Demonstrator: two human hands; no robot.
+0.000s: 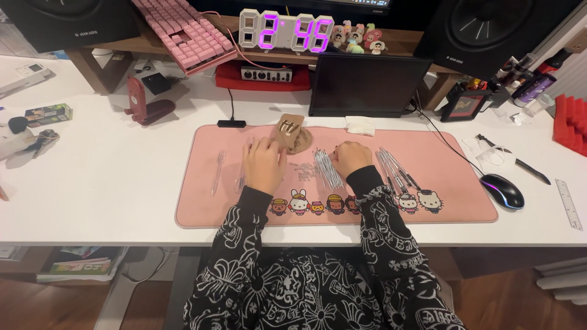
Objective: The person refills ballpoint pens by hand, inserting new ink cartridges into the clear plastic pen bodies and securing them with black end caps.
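Note:
My left hand rests palm down on the pink desk mat, fingers spread, over some clear pen parts. My right hand lies curled into a loose fist on the mat, just right of a pile of thin silver rods; whether it holds anything is hidden. A second bunch of pens or barrels lies right of that hand. A clear pen lies alone to the left. A small tan pouch sits just beyond both hands.
A small dark monitor stands behind the mat. A pink keyboard leans on a shelf beside a digital clock. A black mouse, a ruler, a red stand and two speakers surround the mat.

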